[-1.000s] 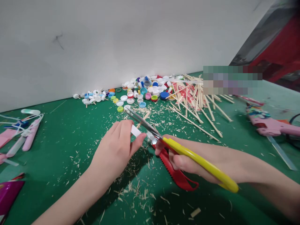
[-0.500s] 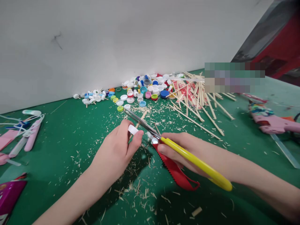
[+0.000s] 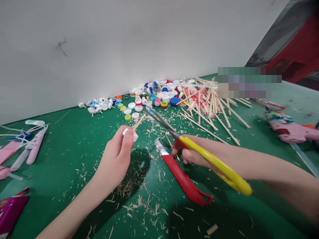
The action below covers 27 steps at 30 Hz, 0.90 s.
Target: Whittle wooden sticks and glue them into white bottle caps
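Observation:
Pinched in my left hand (image 3: 113,154) is a white bottle cap (image 3: 135,136), partly hidden by the thumb. A short wooden stick (image 3: 140,121) juts from the cap, up and to the right. My right hand (image 3: 215,146) is closed round scissors (image 3: 206,153) with yellow handles. Their metal blades point up and left, apart from the stick's tip in view. Under the scissors, a red-handled knife (image 3: 179,175) with a short blade lies on the green table (image 3: 72,142). A thin dark rod (image 3: 168,139) shows beside the right fingertips.
Loose bottle caps (image 3: 157,102) are heaped by the wall, with a smaller pile of caps on sticks (image 3: 101,104) to their left. Wooden chopsticks (image 3: 224,114) spread rightward. A pink glue gun (image 3: 290,127) lies far right. Wood shavings (image 3: 149,209) litter the table.
My left hand has drawn left with the cap and stick, away from the scissors. The scissors have shifted slightly right, uncovering more of the red-handled knife.

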{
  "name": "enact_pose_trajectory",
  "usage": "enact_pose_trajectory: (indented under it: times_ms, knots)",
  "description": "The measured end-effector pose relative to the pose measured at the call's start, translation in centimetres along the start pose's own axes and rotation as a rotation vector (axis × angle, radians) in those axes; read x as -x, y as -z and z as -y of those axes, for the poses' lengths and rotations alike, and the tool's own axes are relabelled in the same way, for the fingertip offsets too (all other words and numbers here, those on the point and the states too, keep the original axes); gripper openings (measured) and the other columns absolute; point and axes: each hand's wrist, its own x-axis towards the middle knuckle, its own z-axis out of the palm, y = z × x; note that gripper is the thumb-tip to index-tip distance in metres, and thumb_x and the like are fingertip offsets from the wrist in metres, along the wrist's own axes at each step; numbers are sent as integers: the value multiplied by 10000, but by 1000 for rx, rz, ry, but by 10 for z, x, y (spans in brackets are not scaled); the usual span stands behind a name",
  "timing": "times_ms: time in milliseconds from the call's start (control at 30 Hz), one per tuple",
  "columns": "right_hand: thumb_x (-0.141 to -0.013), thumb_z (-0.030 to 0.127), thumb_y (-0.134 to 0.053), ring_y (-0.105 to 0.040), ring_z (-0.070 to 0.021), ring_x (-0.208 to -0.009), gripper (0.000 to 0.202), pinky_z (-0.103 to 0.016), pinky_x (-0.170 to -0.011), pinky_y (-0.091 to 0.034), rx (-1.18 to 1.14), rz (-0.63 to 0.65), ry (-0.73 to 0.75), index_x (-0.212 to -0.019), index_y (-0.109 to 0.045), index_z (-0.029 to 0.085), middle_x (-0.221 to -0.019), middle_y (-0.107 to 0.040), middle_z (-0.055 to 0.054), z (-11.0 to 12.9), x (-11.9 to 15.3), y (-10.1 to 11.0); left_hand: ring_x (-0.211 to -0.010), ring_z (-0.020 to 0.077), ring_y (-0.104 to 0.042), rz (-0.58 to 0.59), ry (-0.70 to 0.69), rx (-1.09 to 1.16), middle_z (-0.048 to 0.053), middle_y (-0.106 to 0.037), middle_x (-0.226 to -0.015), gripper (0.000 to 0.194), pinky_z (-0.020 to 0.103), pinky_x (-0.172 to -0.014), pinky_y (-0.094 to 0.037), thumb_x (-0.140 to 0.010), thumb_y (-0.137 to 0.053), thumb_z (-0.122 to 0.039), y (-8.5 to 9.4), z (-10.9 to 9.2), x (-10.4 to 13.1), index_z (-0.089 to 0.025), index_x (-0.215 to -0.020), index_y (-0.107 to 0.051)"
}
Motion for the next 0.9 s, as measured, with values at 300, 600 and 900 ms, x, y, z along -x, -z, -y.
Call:
enact_pose_trajectory:
  times_ms: [300, 600, 900]
  knots:
    - [-881, 577, -484, -551, -255, -704, 404, -419, -603, -426, 824, -607, -169, -834, -577, 186, -796, -624, -141, -41, -23, 9, -480, 74, -353, 130, -72, -191, -64, -436, -603, 206, 202, -436, -279, -938, -407, -398, -3, 6, 4, -232, -962, -526]
    - [-964, 462, -450, -594, -212, -929, 397, -344, -808, -425, 897, -445, 628, -1117, -578, 120, -996, -686, -105, -5, -20, -35, -615, 98, -533, 192, -232, -455, -23, -594, -782, 231, 215, -538, -406, -977, -383, -384, -16, 14, 8, -218, -1079, -507]
    - [-1018, 246, -321, -457, -143, -582, 338, -300, -656, -307, 917, -351, 483, -796, -564, 166, -639, -575, -5, -14, -23, -60, -797, 168, -640, 98, -497, -654, 50, -681, -952, 255, 274, -666, -484, -981, -422, -350, -34, 24, 16, -157, -1118, -518]
